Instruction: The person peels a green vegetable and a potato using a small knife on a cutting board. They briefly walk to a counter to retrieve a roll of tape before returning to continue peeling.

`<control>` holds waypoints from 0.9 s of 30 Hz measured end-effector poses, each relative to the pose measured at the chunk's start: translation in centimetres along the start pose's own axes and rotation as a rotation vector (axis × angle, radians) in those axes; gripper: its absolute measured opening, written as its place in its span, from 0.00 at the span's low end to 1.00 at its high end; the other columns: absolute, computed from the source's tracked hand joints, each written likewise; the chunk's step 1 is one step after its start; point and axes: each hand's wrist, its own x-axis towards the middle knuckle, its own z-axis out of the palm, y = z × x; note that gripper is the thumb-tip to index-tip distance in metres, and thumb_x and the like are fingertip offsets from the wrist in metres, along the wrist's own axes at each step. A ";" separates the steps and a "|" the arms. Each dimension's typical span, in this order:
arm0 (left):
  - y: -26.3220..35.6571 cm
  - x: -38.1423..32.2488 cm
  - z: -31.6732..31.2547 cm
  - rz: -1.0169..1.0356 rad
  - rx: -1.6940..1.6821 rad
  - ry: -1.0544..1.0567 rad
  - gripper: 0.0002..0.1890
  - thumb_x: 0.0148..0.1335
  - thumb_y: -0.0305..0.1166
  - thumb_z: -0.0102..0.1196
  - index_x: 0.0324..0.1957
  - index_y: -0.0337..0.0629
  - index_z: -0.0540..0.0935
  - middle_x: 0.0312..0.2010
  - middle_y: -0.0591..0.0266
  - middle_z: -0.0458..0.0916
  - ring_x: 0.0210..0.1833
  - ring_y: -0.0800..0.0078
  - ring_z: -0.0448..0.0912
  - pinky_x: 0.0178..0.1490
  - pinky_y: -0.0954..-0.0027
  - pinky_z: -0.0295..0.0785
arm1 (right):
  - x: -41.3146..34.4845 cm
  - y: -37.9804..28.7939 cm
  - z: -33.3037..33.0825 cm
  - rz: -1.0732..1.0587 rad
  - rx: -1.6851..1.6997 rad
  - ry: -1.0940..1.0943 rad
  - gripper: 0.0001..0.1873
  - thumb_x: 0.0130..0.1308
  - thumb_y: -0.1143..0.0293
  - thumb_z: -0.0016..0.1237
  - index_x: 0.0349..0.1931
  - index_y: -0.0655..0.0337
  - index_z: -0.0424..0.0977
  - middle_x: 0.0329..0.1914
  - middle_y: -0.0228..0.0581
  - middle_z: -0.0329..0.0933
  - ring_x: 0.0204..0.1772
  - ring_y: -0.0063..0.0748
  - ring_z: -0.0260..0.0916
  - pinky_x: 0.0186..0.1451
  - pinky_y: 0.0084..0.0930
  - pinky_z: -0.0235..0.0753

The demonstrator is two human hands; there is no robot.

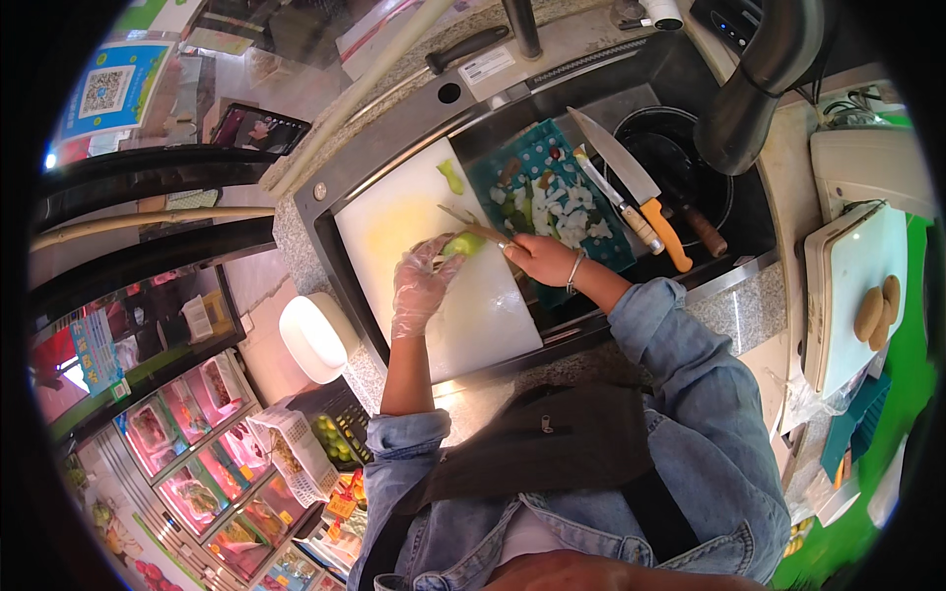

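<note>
My left hand (425,284), in a clear plastic glove, holds a green vegetable or fruit (463,244) over the white cutting board (473,325). My right hand (543,258), bare with a bracelet at the wrist, grips a small knife (484,232), its blade against the green piece. A green peel or offcut (450,177) lies near the board's far edge. Right of the board, a teal perforated tray or mat (543,137) bears white and green scraps. What the gloved fingers cover of the green piece is hidden.
A large yellow-handled knife (665,233) and another knife (641,229) lie right of the scraps, beside a black round pan (650,133) in the sink. A white container (314,340) stands left of the board. Brown oval produce (870,314) rests on a scale-like surface at right.
</note>
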 end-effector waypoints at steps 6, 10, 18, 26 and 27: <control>0.1 0.1 -0.2 -0.019 -0.009 -0.011 0.17 0.54 0.30 0.64 0.46 0.39 0.82 0.42 0.51 0.82 0.43 0.61 0.81 0.48 0.67 0.74 | -0.6 1.5 -0.8 0.144 0.180 -0.136 0.22 0.69 0.51 0.40 0.36 0.64 0.74 0.25 0.44 0.75 0.27 0.39 0.74 0.32 0.33 0.72; -0.7 0.9 -1.2 0.023 -0.011 -0.098 0.17 0.54 0.29 0.64 0.47 0.39 0.81 0.43 0.52 0.82 0.45 0.62 0.81 0.50 0.68 0.74 | -2.3 3.3 -1.8 0.236 0.392 -0.124 0.22 0.70 0.51 0.38 0.36 0.63 0.74 0.21 0.36 0.72 0.19 0.24 0.68 0.22 0.23 0.68; -2.1 2.2 -1.7 0.016 -0.240 -0.168 0.31 0.49 0.33 0.68 0.56 0.36 0.74 0.51 0.52 0.79 0.54 0.63 0.77 0.56 0.68 0.72 | -5.3 0.6 -0.8 -0.004 0.298 0.255 0.18 0.71 0.55 0.40 0.36 0.63 0.70 0.22 0.41 0.72 0.23 0.34 0.71 0.28 0.31 0.71; 2.0 -0.2 1.5 -0.142 0.039 0.160 0.24 0.44 0.36 0.69 0.45 0.37 0.81 0.34 0.50 0.83 0.37 0.57 0.82 0.42 0.64 0.75 | -3.3 -3.6 0.8 -0.506 -0.258 0.412 0.09 0.61 0.64 0.49 0.33 0.60 0.70 0.27 0.46 0.73 0.33 0.52 0.72 0.35 0.45 0.70; 2.4 -0.4 1.7 -0.176 0.030 0.183 0.24 0.44 0.36 0.69 0.45 0.38 0.81 0.34 0.50 0.83 0.37 0.57 0.82 0.43 0.64 0.75 | -3.0 -3.8 0.9 -0.523 -0.275 0.411 0.09 0.61 0.63 0.49 0.33 0.59 0.70 0.27 0.45 0.73 0.33 0.51 0.72 0.35 0.45 0.70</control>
